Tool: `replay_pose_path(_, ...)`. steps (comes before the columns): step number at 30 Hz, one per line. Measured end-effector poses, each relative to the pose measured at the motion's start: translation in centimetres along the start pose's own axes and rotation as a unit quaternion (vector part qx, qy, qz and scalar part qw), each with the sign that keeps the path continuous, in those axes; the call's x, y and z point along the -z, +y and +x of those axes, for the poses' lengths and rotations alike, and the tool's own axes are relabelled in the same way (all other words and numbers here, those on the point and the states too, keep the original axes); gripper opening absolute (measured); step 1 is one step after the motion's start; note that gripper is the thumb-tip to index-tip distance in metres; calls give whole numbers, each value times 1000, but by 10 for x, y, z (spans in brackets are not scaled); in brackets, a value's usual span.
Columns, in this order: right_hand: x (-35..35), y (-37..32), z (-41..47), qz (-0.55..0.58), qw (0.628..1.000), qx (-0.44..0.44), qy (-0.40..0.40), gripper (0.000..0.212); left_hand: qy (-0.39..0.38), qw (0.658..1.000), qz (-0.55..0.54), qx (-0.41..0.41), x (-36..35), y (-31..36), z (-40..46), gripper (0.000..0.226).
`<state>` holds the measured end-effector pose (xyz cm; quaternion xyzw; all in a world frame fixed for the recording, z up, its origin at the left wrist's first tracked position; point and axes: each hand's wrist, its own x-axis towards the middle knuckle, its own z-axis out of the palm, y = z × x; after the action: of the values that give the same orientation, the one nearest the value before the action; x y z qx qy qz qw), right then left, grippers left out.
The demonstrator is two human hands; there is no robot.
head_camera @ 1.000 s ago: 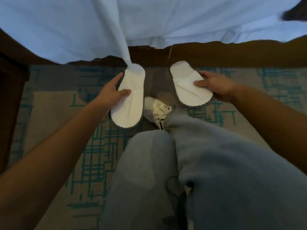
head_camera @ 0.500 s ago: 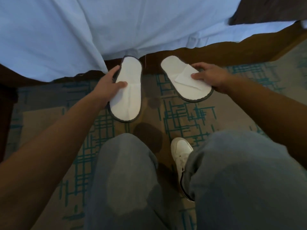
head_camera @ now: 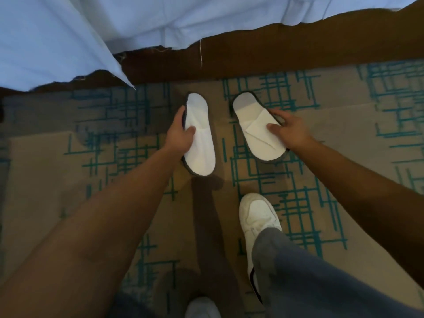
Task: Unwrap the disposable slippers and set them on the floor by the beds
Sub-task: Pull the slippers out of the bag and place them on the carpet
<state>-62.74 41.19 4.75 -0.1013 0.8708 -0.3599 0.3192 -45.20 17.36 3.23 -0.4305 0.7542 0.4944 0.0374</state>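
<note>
Below, we see both hands w/ one disposable slipper each, over patterned carpet [head_camera: 68,203] near the bed's brown base [head_camera: 275,56]. L hand [head_camera: 177,136] grips the left slipper [head_camera: 199,143] at its outer edge: thumb on top, fingers curled under. R hand [head_camera: 290,129] pinches the right slipper [head_camera: 257,129] by its folded strap, thumb on top. We can't tell if either sole touches the floor. White sheet [head_camera: 68,31] hangs above; a white sneaker [head_camera: 259,216] stands nearer us.
</note>
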Motion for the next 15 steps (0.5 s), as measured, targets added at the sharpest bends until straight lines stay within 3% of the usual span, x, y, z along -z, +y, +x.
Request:
replay_pose_path(6,-28,21,-3,-61,998,-8,-12,54,62,998,28,17,-18,-44,-5,66)
replay_pose_path(11,-39,22,-1,-121,990,-57,-44,60,141,960,241,-12,-23,-49,-12,69)
replay_pose_path(15,-43,20,-4,-207,978,-15,-28,68,112,934,336,-55,-21,-61,-17,75)
